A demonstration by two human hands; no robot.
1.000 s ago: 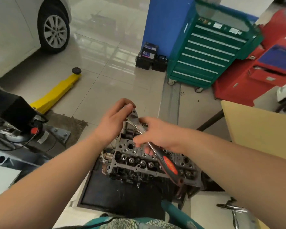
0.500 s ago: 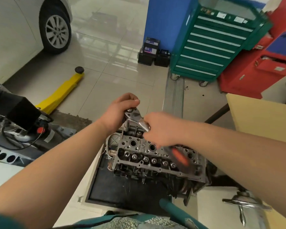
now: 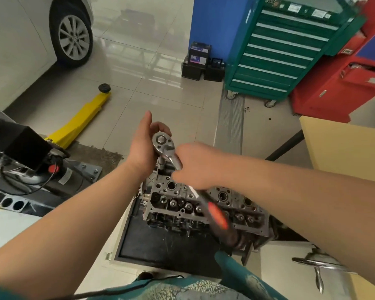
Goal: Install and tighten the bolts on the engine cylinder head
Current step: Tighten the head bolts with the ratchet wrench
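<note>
The grey metal cylinder head (image 3: 243, 208) sits on a black mat, its top full of bores and valve parts. A ratchet wrench stands on a socket at the head's far left corner, with its chrome head (image 3: 161, 141) facing up. My left hand (image 3: 142, 148) cups the ratchet head from the left, thumb up and fingers curled behind it. My right hand (image 3: 195, 165) grips the chrome shaft just below the head. The orange and black handle (image 3: 218, 217) slants toward me, blurred. The bolt under the socket is hidden.
The black mat (image 3: 160, 245) lies on the tiled floor. A dark machine with cables (image 3: 26, 152) is at the left, with a yellow jack (image 3: 82, 118) and a car wheel (image 3: 74, 37) beyond. A green tool cabinet (image 3: 279, 57), red cabinet (image 3: 344, 83) and tan board (image 3: 344, 152) are at the right.
My left hand has slid off the top of the ratchet head to its left side, baring the head. My right hand has moved up the shaft while the handle swings.
</note>
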